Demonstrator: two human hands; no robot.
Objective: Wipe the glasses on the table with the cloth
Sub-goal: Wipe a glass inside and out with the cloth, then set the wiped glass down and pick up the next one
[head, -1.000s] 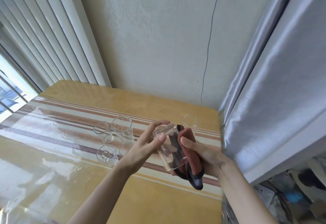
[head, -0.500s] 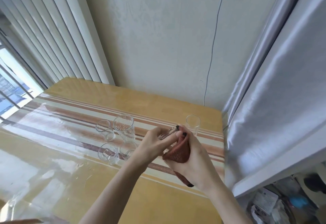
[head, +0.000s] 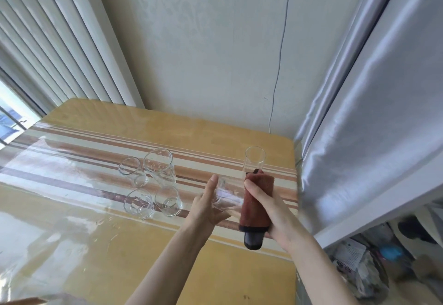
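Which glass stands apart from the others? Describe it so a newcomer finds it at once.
Start at the grey curtain on the right, then drop to the striped table's far right corner. There a slim, straight clear glass stands alone, just beyond the reddish-brown cloth; four others cluster left.

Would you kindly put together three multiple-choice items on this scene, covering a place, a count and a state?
1. Where does the lone glass stand?
A. far right of the table
B. near left corner
C. on the windowsill

2. How many glasses stand grouped at the middle?
A. two
B. four
C. six

3. What is the cloth doing?
A. lying flat
B. hanging off the edge
C. pressed to the held glass

Answers: 1 A, it stands apart near the curtain. 2 B, four stand in a cluster. 3 C, the right hand holds it against the glass in the left hand.
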